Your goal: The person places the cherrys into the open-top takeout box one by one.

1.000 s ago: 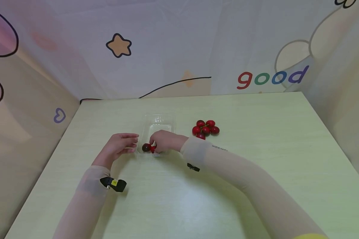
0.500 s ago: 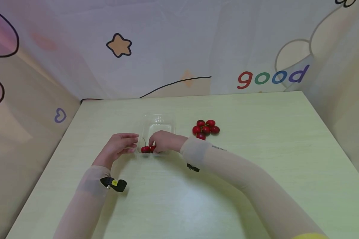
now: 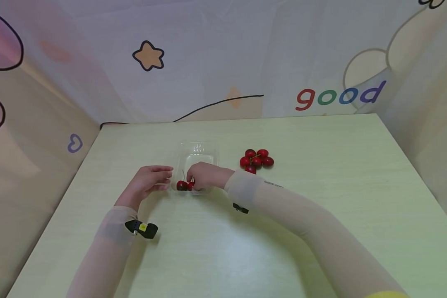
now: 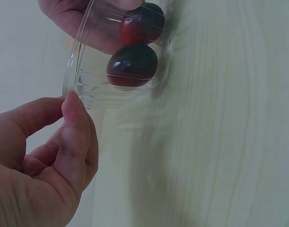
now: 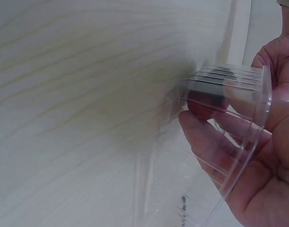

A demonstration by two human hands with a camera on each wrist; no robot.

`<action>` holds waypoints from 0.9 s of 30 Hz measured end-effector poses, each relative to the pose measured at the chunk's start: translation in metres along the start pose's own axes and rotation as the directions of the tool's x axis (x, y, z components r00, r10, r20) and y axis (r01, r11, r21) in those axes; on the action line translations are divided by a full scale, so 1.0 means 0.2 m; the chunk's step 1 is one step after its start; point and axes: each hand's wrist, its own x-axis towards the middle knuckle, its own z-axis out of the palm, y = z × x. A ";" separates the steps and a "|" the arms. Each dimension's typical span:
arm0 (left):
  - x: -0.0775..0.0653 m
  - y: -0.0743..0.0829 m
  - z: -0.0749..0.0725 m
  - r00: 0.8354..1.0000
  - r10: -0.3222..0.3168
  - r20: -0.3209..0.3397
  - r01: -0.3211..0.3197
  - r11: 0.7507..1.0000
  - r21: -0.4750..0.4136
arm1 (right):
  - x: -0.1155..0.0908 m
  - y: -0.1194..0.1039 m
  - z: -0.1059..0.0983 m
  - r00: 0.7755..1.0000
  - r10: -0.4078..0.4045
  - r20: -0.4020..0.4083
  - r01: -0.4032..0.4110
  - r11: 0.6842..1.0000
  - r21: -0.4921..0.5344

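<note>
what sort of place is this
Probably an indoor recording booth: a pale wood-grain table, a cartoon-printed backdrop on three sides, and a black wrist camera on the left sleeve.

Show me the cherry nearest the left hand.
The dark red round cherry leftmost in the clear plastic container; its neighbour meets the right hand, and the red cherry cluster lies outside.
</note>
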 end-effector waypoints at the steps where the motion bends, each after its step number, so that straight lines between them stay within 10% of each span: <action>1: 0.00 0.00 0.00 1.000 0.002 0.000 -0.002 1.000 0.000 | 0.00 0.00 0.00 1.000 0.001 0.002 -0.001 1.000 0.001; 27: 0.01 0.00 0.01 1.000 -0.005 -0.013 0.005 1.000 0.025 | -0.06 0.02 -0.05 0.998 -0.038 -0.055 0.038 0.999 0.008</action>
